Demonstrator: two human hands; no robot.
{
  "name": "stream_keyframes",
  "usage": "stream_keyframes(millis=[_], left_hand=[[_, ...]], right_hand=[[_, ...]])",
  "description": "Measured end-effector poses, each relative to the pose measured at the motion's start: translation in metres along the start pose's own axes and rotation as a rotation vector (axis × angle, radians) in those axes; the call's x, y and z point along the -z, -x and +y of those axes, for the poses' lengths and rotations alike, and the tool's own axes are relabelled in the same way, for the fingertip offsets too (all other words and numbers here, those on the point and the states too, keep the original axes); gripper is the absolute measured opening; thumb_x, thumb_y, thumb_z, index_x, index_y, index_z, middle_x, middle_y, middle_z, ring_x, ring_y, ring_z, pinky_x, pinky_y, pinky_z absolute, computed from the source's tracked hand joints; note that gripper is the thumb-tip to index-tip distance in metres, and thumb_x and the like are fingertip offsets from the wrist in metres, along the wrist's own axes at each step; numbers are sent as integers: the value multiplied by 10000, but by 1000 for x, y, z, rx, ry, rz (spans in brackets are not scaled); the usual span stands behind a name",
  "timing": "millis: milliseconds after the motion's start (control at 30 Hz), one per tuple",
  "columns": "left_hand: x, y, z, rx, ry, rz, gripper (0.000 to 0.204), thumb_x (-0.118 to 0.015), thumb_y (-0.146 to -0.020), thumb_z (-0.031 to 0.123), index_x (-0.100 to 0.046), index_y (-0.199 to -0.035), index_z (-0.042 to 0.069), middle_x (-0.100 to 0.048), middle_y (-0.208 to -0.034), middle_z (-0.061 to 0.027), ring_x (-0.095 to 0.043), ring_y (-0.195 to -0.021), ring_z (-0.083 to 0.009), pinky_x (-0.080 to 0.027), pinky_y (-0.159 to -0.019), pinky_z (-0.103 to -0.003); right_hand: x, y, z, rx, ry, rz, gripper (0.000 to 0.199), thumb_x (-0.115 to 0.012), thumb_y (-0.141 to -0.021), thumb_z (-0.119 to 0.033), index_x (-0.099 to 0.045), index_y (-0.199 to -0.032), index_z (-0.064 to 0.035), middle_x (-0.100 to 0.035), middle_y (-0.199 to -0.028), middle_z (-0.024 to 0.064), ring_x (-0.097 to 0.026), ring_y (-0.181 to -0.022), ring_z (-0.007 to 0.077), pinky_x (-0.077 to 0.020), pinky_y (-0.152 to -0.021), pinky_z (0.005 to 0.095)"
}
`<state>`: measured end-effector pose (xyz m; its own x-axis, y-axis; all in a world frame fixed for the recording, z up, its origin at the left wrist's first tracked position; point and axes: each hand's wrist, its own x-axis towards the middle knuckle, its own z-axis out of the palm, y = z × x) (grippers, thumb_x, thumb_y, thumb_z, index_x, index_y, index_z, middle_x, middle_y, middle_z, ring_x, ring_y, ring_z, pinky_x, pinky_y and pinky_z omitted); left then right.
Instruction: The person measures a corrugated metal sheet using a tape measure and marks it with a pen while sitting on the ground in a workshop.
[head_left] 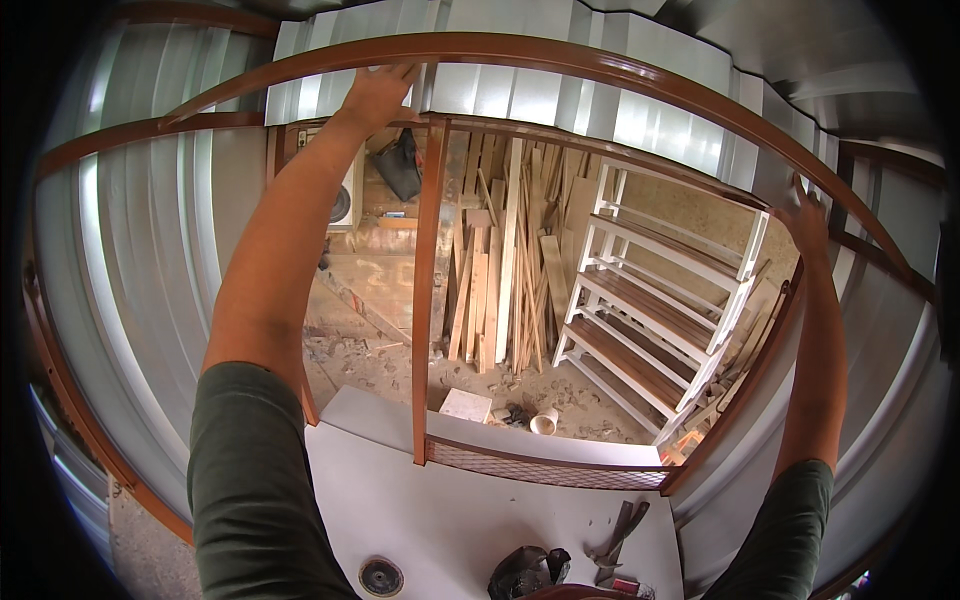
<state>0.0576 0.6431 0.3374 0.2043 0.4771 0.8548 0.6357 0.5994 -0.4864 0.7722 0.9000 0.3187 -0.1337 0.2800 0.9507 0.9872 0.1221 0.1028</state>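
Both my arms reach up and forward to a silvery corrugated metal sheet set above a window-like opening. My left hand lies against the sheet's lower left part, fingers stretched out and thumb apart, under a curved brown metal bar. At the sheet's right end, my right hand touches near the lower corner with its fingers apart; it is dim and partly blurred. A brown upright post divides the opening, just right of my left hand.
Below the opening lies a white counter with a black round thing, a black plastic bag and a dark metal tool. Brown-framed mesh edges it. Beyond stand wooden planks and a white-framed shelf rack.
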Motion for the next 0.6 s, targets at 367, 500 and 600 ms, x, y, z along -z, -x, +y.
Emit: stream_keyframes(millis=[367,500,600], left_hand=[[-8,2,-3,-27,23,104,928,-746,-761,618,-456,-1467,90,-528,-1455,-113,-638,-1197,-336,-484,-1027,-481],[-10,-1,-3,-12,57,69,919,-759,-762,590,-451,-1471,92,-540,-1443,-110,-631,-1206,-337,-491,-1021,-485],[-16,0,-5,-55,12,270,924,-777,-756,559,-438,-1479,95,-555,-1424,-112,-626,-1212,-338,-508,-996,-479]], right_hand=[[6,2,-6,-25,-81,-36,1016,-826,-737,-555,-363,-1578,-222,-457,-1492,299,-441,-1368,494,-432,-1102,529],[10,3,-8,-39,-38,-41,1010,-832,-735,-543,-372,-1575,-221,-454,-1508,273,-448,-1364,486,-428,-1109,526],[9,3,-7,-31,-21,-26,999,-833,-735,-539,-385,-1569,-221,-450,-1519,254,-455,-1359,479,-428,-1111,520]])
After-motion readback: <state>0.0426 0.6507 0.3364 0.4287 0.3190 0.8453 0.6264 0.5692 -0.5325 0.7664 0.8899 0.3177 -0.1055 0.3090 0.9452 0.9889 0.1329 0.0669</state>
